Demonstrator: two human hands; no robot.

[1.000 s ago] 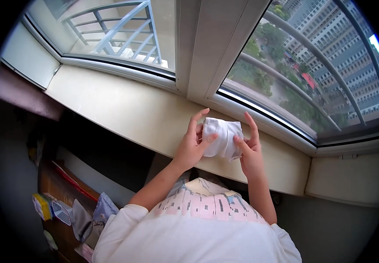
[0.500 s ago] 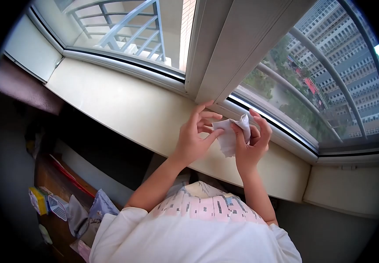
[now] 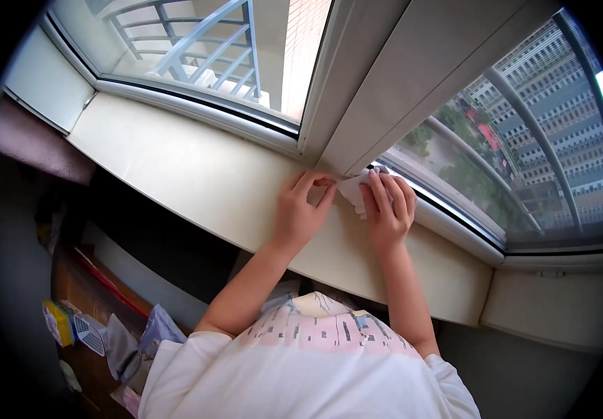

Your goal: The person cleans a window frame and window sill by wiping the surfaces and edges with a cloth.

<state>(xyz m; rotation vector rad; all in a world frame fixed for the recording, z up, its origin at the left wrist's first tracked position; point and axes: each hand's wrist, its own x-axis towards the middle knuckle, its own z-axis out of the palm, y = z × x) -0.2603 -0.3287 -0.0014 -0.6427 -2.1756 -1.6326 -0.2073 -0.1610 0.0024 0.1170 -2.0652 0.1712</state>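
A crumpled white tissue (image 3: 352, 190) is between my two hands, just above the window sill at the foot of the window post. My right hand (image 3: 390, 206) is closed on its right part, fingertips against the lower window frame. The fingers of my left hand (image 3: 302, 208) are pinched together at the tissue's pointed left corner, close to the base of the post. The fingertips partly hide that corner.
The cream window sill (image 3: 176, 164) runs across in front of me. A wide post (image 3: 392, 77) separates two panes, with metal bars outside. Below left, a brown wooden surface (image 3: 99, 363) holds a yellow box (image 3: 59, 323) and several bags.
Both hands have moved forward to the window frame with the tissue. My left fingers, spread before, have drawn together. My right hand has turned over, its fingers now on top of the tissue.
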